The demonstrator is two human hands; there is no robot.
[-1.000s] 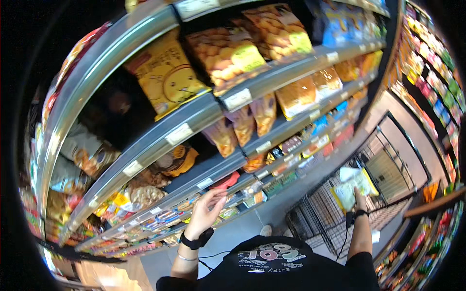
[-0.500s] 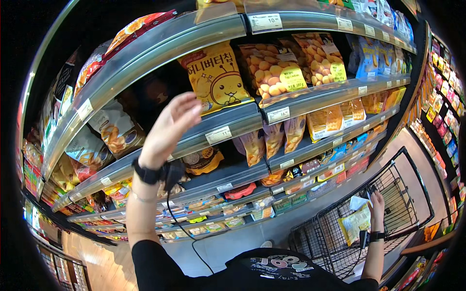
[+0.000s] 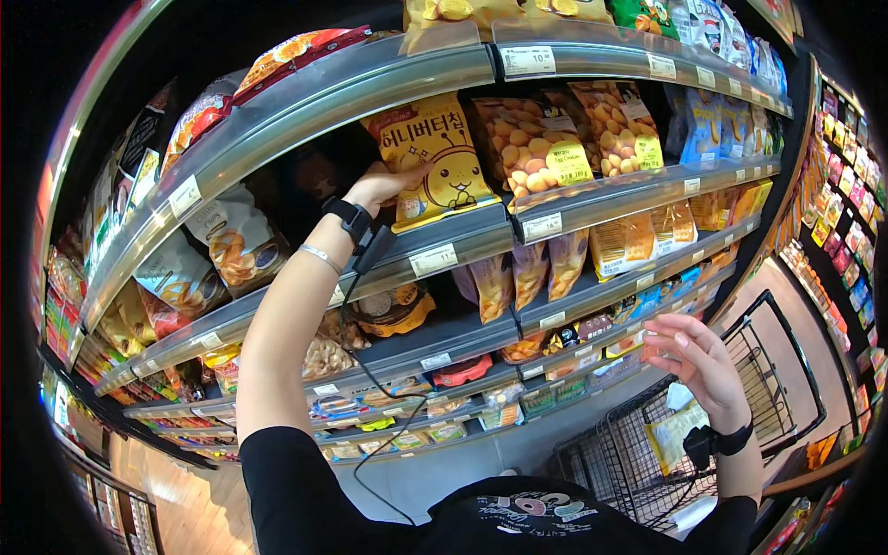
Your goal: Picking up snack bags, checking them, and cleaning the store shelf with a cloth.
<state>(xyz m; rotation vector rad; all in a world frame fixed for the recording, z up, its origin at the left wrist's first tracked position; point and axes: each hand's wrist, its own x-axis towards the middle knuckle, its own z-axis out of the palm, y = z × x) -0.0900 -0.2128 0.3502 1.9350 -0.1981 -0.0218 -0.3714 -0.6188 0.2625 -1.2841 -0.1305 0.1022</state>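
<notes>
A yellow chip bag with a cartoon bee face stands upright at the front of a middle shelf. My left hand is at its left edge, the thumb laid across the front and the other fingers out of sight at the side or behind. Away from the shelf, over the shopping cart, my right hand is raised with nothing in it, its fingers apart and slightly bent. Black wrist devices sit on both wrists; a cable hangs from the left one.
Right of the chip bag stand brown snack bags. A clear shelf lip with price tags runs along the front. The black wire cart at lower right holds a yellow-and-white bag. White-and-brown snack bags fill the left.
My left hand has gone from the air before the shelf onto the chip bag. My right hand has risen from the bag in the cart and is empty. The view has shifted slightly.
</notes>
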